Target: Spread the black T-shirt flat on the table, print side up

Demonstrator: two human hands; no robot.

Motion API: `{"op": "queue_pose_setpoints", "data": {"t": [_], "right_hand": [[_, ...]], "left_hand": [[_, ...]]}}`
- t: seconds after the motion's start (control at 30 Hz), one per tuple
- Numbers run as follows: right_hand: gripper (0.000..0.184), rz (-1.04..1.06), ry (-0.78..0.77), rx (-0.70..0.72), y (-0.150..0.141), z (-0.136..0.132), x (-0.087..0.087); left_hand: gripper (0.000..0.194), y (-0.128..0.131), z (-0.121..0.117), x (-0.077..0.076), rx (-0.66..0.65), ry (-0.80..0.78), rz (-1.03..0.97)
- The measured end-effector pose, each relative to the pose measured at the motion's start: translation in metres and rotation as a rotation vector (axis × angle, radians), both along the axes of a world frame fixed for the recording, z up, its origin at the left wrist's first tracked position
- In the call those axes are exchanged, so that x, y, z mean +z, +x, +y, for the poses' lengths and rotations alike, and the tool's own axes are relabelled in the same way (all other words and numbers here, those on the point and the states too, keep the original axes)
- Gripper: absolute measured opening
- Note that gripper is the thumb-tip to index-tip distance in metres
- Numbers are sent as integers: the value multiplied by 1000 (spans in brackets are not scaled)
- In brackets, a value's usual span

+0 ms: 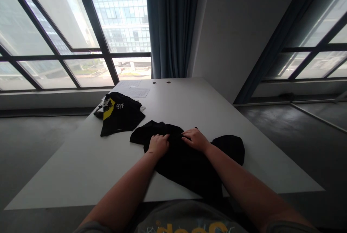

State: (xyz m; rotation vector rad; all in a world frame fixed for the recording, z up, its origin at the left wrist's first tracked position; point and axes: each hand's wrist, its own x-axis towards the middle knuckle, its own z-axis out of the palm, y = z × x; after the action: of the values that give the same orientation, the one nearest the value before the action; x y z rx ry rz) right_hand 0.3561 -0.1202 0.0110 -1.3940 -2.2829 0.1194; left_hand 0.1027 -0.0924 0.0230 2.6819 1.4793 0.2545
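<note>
A black T-shirt [187,168] lies spread and rumpled at the near side of the white table, its lower part reaching over the front edge. Two sleeve-like flaps stick out, one to the left and one to the right. My left hand [159,145] is closed on the cloth near the upper left, fingers curled into it. Close by on the right, my right hand [197,139] grips the upper part of the same shirt, its fingers bent and pointing left. A short gap of dark cloth separates the hands. The fingertips are partly lost against the black fabric.
Farther left on the white table [89,168] lies a second black garment [121,113] with yellow and white print. Behind it are some printed paper sheets [139,91]. Two round holes sit near the table's far edge, before a blue curtain [173,27] and windows.
</note>
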Motion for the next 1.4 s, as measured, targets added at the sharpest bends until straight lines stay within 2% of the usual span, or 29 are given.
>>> {"op": "queue_pose_setpoints", "data": {"t": [0.2,0.33,0.43,0.5,0.63,0.73,0.9,0.97,1.03,1.1,1.17,1.23,1.33,1.37,1.4], "right_hand": [[34,-53,136,-172,0,-5,3],[40,-5,165,-70,1,-12,10],[42,49,182,23,-3,-23,14],[36,54,198,20,-7,-31,14],[24,93,158,-56,-9,-36,6],[22,147,137,-113,-7,-32,1],[26,102,265,-173,-6,-33,5],[30,80,329,-163,-8,-37,8],[34,48,371,-130,-10,-41,11],[37,8,382,-100,-13,-43,11],[38,-25,354,-95,-15,-42,10],[35,-36,291,-142,-17,-39,6],[21,-1,179,-321,-16,-30,0],[20,11,148,-386,-14,-27,-2],[27,18,120,-435,-13,-23,-4]], "left_hand": [[18,-2,-4,2,18,182,-153],[26,-7,2,2,-109,251,-280],[33,-11,8,-1,-214,216,-289],[34,-13,11,-3,-223,170,-272],[28,-13,13,-6,-107,109,-247],[21,-12,13,-6,-4,96,-246],[15,-14,17,-5,91,63,-345],[14,-20,22,-4,109,96,-381],[18,-29,28,-3,186,129,-406],[24,-38,34,-1,290,145,-435],[26,-44,39,0,332,162,-480],[24,-47,41,0,276,189,-544],[22,-43,37,-1,82,206,-645],[22,-41,34,-1,17,193,-671],[22,-39,30,-1,-33,174,-690]]}}
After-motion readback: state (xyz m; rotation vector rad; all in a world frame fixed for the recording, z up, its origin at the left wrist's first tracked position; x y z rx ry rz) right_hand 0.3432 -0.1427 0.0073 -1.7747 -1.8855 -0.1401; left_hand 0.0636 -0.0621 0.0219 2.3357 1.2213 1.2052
